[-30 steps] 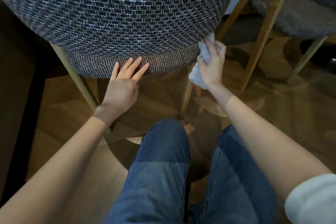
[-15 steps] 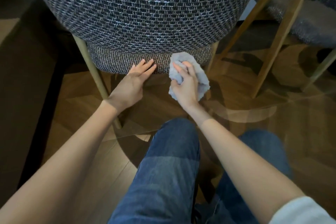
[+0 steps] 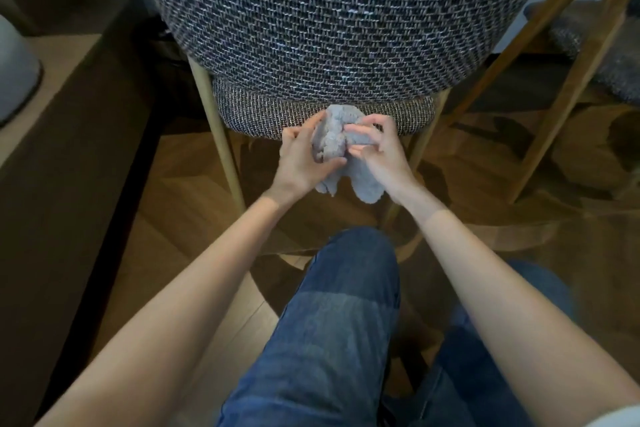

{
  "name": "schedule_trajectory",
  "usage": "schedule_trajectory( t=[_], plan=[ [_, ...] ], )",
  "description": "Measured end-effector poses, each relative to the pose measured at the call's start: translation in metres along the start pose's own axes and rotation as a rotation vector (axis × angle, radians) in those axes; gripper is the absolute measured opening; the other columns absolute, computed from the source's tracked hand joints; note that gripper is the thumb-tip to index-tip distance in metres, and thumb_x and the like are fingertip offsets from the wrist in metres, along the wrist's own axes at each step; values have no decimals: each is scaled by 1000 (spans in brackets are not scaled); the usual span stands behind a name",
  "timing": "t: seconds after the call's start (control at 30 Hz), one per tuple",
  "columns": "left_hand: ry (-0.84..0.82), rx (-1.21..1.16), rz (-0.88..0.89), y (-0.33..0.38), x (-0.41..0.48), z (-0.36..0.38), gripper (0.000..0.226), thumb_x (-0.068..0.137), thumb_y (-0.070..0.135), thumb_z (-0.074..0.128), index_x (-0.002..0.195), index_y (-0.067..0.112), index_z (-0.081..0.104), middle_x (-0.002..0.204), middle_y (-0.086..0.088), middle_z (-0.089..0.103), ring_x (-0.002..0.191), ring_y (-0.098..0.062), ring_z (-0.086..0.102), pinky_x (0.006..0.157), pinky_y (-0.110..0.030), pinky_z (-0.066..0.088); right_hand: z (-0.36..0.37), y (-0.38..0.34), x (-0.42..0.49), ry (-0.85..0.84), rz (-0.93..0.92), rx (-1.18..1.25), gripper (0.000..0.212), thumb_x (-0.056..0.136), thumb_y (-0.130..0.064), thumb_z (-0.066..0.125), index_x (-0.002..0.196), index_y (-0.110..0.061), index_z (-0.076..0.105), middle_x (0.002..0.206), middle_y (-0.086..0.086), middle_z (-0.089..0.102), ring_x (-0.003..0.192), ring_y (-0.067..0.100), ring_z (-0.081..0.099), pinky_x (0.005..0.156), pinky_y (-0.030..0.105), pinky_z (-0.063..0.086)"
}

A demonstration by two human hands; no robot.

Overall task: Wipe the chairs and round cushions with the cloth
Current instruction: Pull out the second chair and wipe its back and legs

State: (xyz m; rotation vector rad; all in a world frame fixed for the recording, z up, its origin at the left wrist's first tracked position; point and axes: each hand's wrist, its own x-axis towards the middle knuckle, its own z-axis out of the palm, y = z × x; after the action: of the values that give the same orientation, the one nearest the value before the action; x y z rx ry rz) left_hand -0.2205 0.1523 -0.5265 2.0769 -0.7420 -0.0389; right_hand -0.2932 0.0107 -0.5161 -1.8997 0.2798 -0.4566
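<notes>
Cloth [image 3: 334,142], pale grey and crumpled, sits at the centre of the frame, caught between both hands. The left hand [image 3: 299,165] comes in from the left, its thumb and curled fingers closed round the left part of the bundle, so that grip is grasping the cloth. The right hand [image 3: 382,158] meets it from the right with bent fingers pinching the folds, so its grip too is grasping the cloth. Two loose ends of fabric hang below the hands. The top of the bundle overlaps the front edge of the round seat cushion [image 3: 263,113]; whether it touches the weave cannot be told.

The cushion belongs to the chair [image 3: 329,17], whose rounded back in dark blue-and-white woven fabric fills the upper middle of the frame. Pale wooden legs [image 3: 220,142] run down from under the seat on either side of the hands. At the upper right stands a second chair [image 3: 569,104] with a light wooden frame and a grey fuzzy seat pad [image 3: 602,45]. Wooden floor [image 3: 180,191] lies under it all. At the left edge a pale rounded object [image 3: 14,69] rests on a brown ledge [image 3: 65,90]. Legs in blue jeans [image 3: 332,322] fill the lower middle between two bare forearms, and a bit of white sleeve [image 3: 620,418] shows in the lower right corner.
</notes>
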Motion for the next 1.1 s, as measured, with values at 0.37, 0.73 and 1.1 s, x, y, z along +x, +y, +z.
schedule_trajectory(
  t=[0.37,0.73,1.1],
  plan=[
    [186,155,66,-7,9,4,46,88,16,61,134,20,55,102,-2,46,89,-18,52,80,-21,37,4,12,5,221,-190,-537,47,77,2,74,118,-21,66,115,1,51,75,6,50,87,29,52],
    [431,207,62,-67,-5,-67,28,88,14,62,115,12,66,100,-1,53,83,-8,47,71,-17,35,95,-24,19,81,-376,-523,42,81,-3,71,122,-12,67,111,4,56,92,21,61,87,34,54],
    [495,32,-193,-109,23,-121,45,83,14,57,128,8,59,91,-13,64,87,-16,58,78,-19,46,145,-31,32,-194,-621,-799,55,88,5,54,141,-7,46,147,2,45,135,25,37,114,41,30]
  ],
)
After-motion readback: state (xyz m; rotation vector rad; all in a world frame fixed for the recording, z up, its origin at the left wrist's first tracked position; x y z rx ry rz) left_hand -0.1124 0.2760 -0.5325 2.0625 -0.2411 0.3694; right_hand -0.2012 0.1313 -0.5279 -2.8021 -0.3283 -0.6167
